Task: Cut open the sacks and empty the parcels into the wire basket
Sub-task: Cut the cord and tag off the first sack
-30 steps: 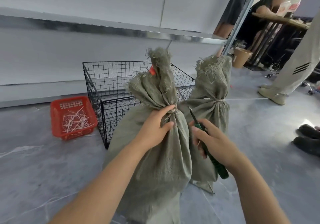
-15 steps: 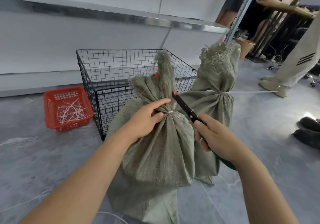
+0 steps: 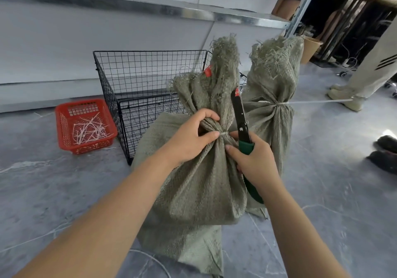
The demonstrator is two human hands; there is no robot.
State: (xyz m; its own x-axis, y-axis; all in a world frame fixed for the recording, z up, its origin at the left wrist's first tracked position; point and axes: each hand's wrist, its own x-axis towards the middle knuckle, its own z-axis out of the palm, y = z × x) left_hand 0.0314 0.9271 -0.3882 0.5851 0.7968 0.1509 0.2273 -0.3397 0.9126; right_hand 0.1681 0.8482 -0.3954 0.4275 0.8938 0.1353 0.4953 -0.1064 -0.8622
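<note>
Little is done, by my reading: the red tray [image 3: 86,146] at far left holds snipped white ties, yet the wire basket [image 3: 150,71] beside it shows no parcels, and both sacks stand just in front of it with their necks bound. The left hand [image 3: 193,136] grips the near sack [image 3: 199,183] by its gathered neck at the white tie [image 3: 223,133]. The right hand [image 3: 255,161] is wrapped round the green-handled cutter [image 3: 240,114], blade pointing up beside that uncut tie. The second sack [image 3: 275,80] crowds close on the right, a bystander's leg [image 3: 369,78] beyond it.
</note>
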